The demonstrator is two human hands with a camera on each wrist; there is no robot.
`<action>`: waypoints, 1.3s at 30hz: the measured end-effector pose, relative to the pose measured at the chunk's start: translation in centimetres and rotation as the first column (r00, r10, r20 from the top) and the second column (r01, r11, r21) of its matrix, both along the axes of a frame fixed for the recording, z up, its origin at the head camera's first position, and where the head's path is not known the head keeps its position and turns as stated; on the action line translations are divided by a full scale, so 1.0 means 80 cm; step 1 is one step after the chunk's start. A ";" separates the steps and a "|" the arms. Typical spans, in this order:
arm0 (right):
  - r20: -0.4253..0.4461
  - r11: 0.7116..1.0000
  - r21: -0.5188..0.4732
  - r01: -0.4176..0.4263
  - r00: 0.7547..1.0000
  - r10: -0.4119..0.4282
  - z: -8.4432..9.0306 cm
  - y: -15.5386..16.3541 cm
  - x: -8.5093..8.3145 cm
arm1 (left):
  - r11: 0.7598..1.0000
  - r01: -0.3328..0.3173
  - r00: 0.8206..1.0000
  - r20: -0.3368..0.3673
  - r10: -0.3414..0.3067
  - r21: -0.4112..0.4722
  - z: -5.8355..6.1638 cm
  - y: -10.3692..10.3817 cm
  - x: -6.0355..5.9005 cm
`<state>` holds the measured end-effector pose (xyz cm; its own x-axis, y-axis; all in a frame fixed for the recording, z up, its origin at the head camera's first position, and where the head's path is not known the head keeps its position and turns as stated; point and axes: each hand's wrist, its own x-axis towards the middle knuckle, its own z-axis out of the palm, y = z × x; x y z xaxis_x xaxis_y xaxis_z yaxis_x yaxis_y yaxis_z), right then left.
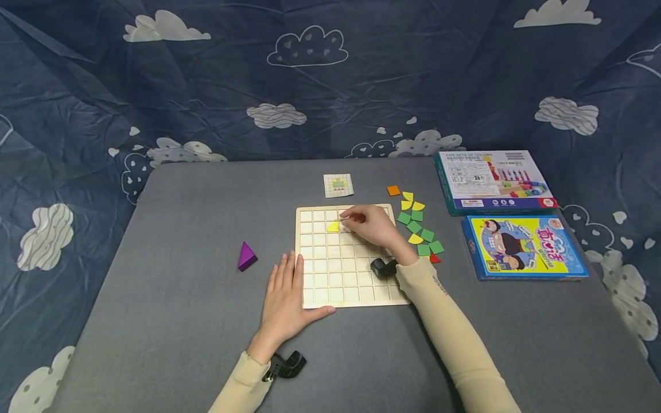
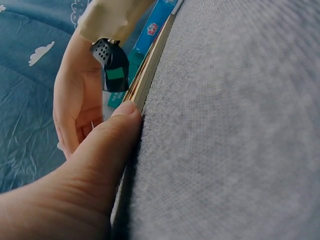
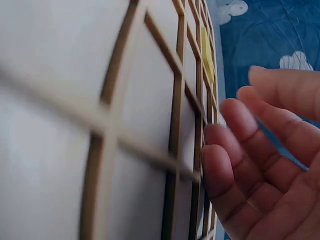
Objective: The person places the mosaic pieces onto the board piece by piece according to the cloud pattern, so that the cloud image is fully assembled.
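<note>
yellow tile [image 1: 333,227], thin, light, likely slippery and best pinched by its edges, sits in the wooden grid board [image 1: 330,287] beside right hand [image 1: 373,226] fingertips, loosely curled, holding nothing; left hand [image 1: 286,301] flat, steadying.

Grid board [image 3: 100,120] fills most of the frame, seen close and at a steep slant; wooden ribs divide pale cells. Near ribs blurred. One yellow piece [image 3: 207,60] lies in a far cell. Right hand [image 3: 260,165] at lower right, fingers [image 3: 225,145] loosely curled just beside the ribs, holding nothing visible. Blue cloud-print cloth [image 3: 270,35] behind.
</note>
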<state>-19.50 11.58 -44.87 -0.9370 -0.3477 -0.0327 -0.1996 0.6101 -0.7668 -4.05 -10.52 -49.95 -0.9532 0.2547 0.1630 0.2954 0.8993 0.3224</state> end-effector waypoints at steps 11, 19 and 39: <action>-0.036 0.983 -0.072 0.166 0.985 -0.169 0.009 0.055 -0.015 | 1.000 0.006 1.000 -0.021 -0.005 0.016 -0.001 0.000 0.001; -0.081 0.962 -0.007 0.274 0.958 -0.274 0.008 0.082 -0.041 | 1.000 -0.003 1.000 0.020 0.002 0.014 0.000 0.000 0.001; -0.014 0.953 0.173 0.249 0.968 -0.250 -0.004 0.117 -0.086 | 1.000 -0.001 0.999 0.033 0.001 0.009 0.001 0.000 0.000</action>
